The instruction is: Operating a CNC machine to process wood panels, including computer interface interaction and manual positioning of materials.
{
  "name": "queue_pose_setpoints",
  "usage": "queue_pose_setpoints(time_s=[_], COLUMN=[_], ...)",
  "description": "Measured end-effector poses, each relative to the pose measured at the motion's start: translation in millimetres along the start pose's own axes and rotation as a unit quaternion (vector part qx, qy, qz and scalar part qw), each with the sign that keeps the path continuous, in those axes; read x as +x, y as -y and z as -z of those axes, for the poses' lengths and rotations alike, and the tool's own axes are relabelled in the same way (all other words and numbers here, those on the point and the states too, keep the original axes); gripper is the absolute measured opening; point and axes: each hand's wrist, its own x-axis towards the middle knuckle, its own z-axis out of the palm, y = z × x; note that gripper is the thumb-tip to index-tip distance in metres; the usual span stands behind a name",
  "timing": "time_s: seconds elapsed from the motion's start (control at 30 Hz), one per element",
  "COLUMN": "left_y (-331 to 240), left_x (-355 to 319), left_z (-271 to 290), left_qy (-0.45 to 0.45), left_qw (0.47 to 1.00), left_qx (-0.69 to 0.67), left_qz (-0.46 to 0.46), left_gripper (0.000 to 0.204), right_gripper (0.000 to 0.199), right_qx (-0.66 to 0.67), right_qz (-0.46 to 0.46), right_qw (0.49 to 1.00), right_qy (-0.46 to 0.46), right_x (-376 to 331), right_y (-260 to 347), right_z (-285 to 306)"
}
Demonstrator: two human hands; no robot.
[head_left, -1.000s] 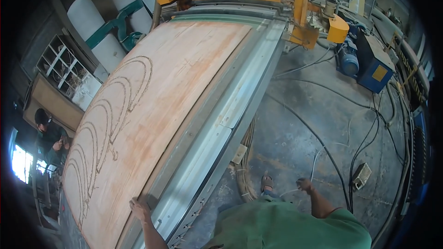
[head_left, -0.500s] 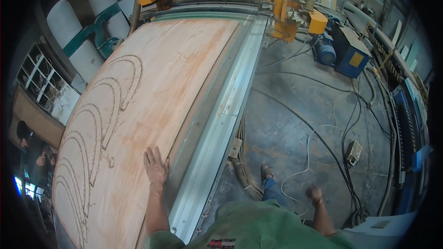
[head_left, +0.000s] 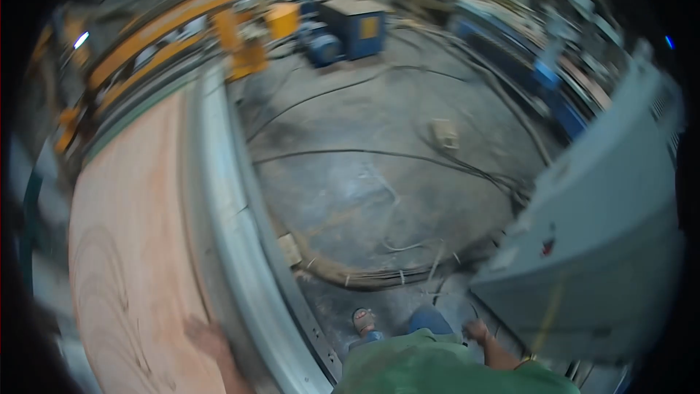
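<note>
My left hand (head_left: 209, 339) lies on the right edge of a large reddish-brown wooden panel (head_left: 149, 197), its fingers stretched out and smeared by motion. It holds nothing that I can see. Curved grooves (head_left: 98, 263) are carved into the panel's left part. A long metal rail (head_left: 244, 248) runs along the right side of the panel. Beside my body, on the right, hangs my right hand (head_left: 476, 331). Blur hides its fingers, and no object shows in it.
A yellow machine gantry (head_left: 171, 22) spans the far end of the panel. A blue motor (head_left: 321, 45) and a blue box (head_left: 357, 29) stand on the floor. Black cables (head_left: 343, 152) cross the concrete, with a thick cable bundle (head_left: 364, 277) near my feet. A grey cabinet (head_left: 583, 241) rises on the right.
My view has swung to the right, so the panel sits farther left and the grey cabinet shows more. My left hand remains at the panel's edge; the right hand stays near my side.
</note>
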Motion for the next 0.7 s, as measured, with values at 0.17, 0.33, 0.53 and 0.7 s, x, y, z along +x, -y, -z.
queue_pose_setpoints(time_s=[0.17,0.33,0.53,0.7], left_y=[-21.6,-96.6,-336.2,-349.5], left_x=[23.8,-25.3,-320.6,-579.1], left_z=[31.0,-26.3,65.4,134.6], left_qy=[0.141,-0.126,0.235,0.322], left_qw=[0.979,0.888,0.666,0.448], left_qx=[-0.121,-0.047,-0.302,-0.231], left_qz=[-0.085,-0.440,-0.640,-0.802], left_gripper=[0.072,0.072,0.036,0.038], right_gripper=[0.040,0.049,0.041,0.032], right_qx=[0.202,0.268,0.465,0.552], right_qz=[-0.020,-0.049,-0.283,-0.372], right_qw=[0.960,0.930,0.766,0.589], right_qy=[-0.192,-0.245,-0.341,-0.459], right_x=[-69.8,-134.3,-309.1,-461.4], right_y=[85.7,15.0,-203.5,-340.7], right_z=[18.4,-15.1,-127.3,-287.4])
